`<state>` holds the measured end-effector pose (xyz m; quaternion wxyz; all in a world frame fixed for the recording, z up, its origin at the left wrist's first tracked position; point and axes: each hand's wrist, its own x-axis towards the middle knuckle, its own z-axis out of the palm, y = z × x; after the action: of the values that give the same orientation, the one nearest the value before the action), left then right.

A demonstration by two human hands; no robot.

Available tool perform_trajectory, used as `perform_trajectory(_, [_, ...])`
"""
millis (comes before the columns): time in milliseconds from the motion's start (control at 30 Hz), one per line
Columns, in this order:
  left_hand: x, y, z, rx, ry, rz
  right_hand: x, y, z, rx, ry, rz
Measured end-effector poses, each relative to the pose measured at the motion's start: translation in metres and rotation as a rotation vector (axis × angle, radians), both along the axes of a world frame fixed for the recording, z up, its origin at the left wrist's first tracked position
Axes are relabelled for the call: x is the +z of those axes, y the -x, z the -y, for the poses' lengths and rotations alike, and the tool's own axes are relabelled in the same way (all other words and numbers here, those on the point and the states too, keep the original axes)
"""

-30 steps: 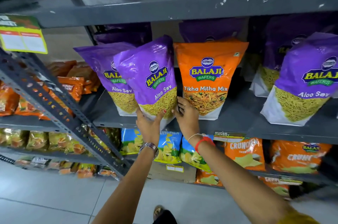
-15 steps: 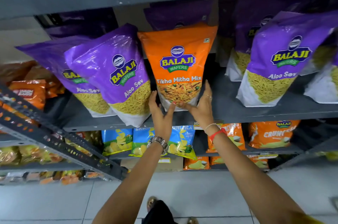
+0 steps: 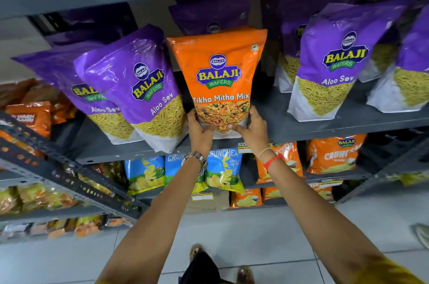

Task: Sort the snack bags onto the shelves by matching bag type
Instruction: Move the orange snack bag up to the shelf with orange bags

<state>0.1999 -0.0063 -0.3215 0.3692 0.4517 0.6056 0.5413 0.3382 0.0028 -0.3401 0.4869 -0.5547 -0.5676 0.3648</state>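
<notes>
Hands, left hand point(image 3: 200, 127) and right hand point(image 3: 251, 124), clasp glossy orange plastic Tikha Mitha Mix pouch point(image 3: 218, 79) at its base; likely light, slippery, crushable.

Orange bag point(image 3: 219, 79): glossy plastic film, smooth, light glare near top. Purple bags point(image 3: 139, 88): same shiny film, creased, clear window low down. Shelf point(image 3: 325, 126): grey painted metal, matt, chipped along the upper edge. Wristwatch point(image 3: 197, 159): polished metal. Floor point(image 3: 267, 232): smooth pale tile.

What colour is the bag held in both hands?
Orange: the Tikha Mitha Mix bag, clearest in the head view.
</notes>
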Motion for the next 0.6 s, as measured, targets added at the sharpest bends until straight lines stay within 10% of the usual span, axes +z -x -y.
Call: perform_trajectory(600, [0.163, 0.09, 0.115, 0.047, -0.456, -0.105, 0.154, 0.068, 0.095, -0.006, -0.408, -0.081])
